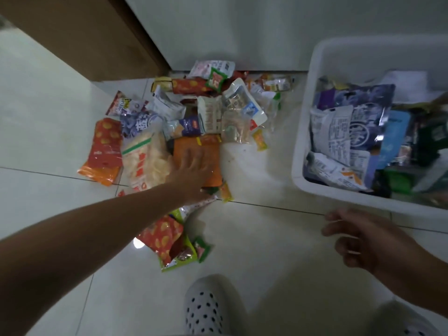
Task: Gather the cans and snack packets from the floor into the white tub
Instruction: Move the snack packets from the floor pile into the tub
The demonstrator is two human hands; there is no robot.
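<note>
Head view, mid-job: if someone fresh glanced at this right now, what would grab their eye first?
The bright heap of snack packets strewn on the pale floor, centre-left, stands out first. The left hand lies with straight fingers on an orange packet at the heap's near edge. To the right sits the white tub, already partly filled with packets, and the right hand hovers empty by its near rim.

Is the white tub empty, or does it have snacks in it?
Partly full: the white tub holds a heap of packets, yet its far wall shows bare.
</note>
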